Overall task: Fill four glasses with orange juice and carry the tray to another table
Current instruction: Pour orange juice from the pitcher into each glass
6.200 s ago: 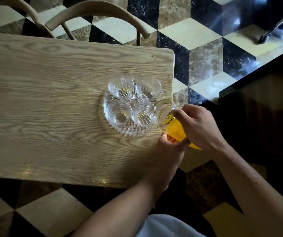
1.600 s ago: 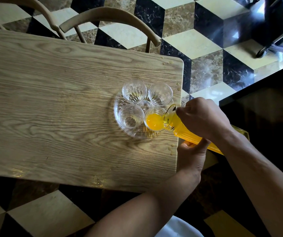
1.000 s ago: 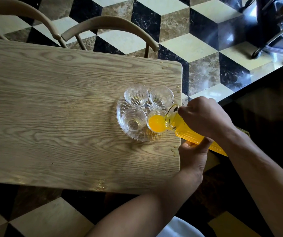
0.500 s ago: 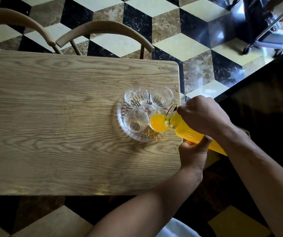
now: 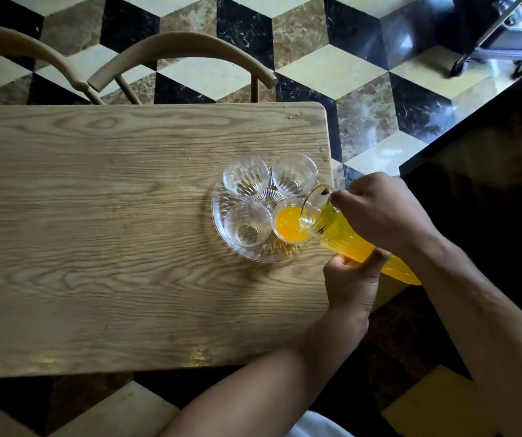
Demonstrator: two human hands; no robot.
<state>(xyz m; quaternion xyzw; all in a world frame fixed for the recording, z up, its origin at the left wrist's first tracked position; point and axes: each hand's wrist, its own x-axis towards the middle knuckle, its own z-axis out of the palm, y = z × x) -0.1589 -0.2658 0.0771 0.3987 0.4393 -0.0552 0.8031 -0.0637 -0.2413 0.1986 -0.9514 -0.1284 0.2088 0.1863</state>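
Note:
A round clear glass tray (image 5: 222,230) sits near the right end of the wooden table (image 5: 95,231). Several small ribbed glasses stand on it. The near right glass (image 5: 288,223) holds orange juice. The near left glass (image 5: 247,223), far left glass (image 5: 246,176) and far right glass (image 5: 294,174) look clear. A ribbed glass jug of orange juice (image 5: 345,238) is tilted with its mouth over the juice-filled glass. My right hand (image 5: 382,212) grips the jug's neck from above. My left hand (image 5: 352,279) supports the jug from below.
Two curved wooden chair backs (image 5: 184,53) stand along the table's far edge. A few juice drops (image 5: 322,150) lie near the table's right edge. The floor has black, cream and brown cube-pattern tiles. A dark counter (image 5: 490,159) is on the right, a wheeled cart (image 5: 502,36) behind it.
Since the earliest frame the near right glass has gone from clear to filled with orange juice. Over the last second the jug stays tilted over that glass and both hands keep their grip.

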